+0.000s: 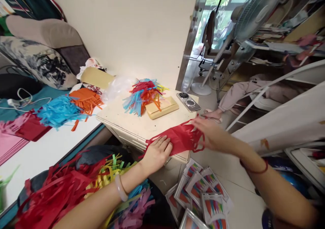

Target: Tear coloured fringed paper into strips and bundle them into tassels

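- The left hand lay flat, fingers spread, pressing the near end of a red fringed paper onto the small table.
- The right hand pinched the paper's far end, closed on its cut strips at the table's front corner.
- Behind the paper, a heap of coloured strips rested on a tan box, with a phone just beside it.
- Packets lay on the floor below the hands.
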{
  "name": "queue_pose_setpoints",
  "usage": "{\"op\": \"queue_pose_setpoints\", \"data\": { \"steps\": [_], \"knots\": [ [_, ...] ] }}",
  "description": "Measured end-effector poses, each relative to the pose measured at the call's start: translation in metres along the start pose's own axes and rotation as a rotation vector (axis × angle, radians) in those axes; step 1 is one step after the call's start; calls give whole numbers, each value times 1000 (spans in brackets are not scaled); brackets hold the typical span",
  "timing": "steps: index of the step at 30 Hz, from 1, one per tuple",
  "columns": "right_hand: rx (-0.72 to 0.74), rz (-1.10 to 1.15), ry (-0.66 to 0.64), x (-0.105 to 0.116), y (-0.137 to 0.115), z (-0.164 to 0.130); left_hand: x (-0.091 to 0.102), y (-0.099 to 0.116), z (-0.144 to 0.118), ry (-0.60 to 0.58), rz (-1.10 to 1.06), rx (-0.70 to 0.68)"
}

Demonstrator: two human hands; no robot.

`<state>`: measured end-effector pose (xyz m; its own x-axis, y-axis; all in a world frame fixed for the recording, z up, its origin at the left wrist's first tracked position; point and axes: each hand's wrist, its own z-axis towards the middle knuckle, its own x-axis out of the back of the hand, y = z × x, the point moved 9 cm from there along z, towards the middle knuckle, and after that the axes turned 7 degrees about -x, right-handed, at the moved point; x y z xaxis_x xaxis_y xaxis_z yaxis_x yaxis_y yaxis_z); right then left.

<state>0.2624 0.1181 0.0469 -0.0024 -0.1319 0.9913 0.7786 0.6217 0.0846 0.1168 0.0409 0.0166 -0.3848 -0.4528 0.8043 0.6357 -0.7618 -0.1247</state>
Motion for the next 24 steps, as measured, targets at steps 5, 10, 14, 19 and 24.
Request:
{"op": "queue_pose_setpoints", "data": {
  "steps": [5,10,14,19,24],
  "knots": [
    [207,227,98,-18,-96,-8,4,-9,2,-75,60,52],
    [196,317,239,-26,-90,8,27,-70,-26,-302,240,253],
    [167,267,217,-29,-85,14,67,-121,-68,-378,354,418],
    [142,97,164,-35,-103,20,73,-81,-47,-313,267,303],
    [80,71,163,-33,-113,23,16,-13,-2,-268,9,116]
  ]
}}
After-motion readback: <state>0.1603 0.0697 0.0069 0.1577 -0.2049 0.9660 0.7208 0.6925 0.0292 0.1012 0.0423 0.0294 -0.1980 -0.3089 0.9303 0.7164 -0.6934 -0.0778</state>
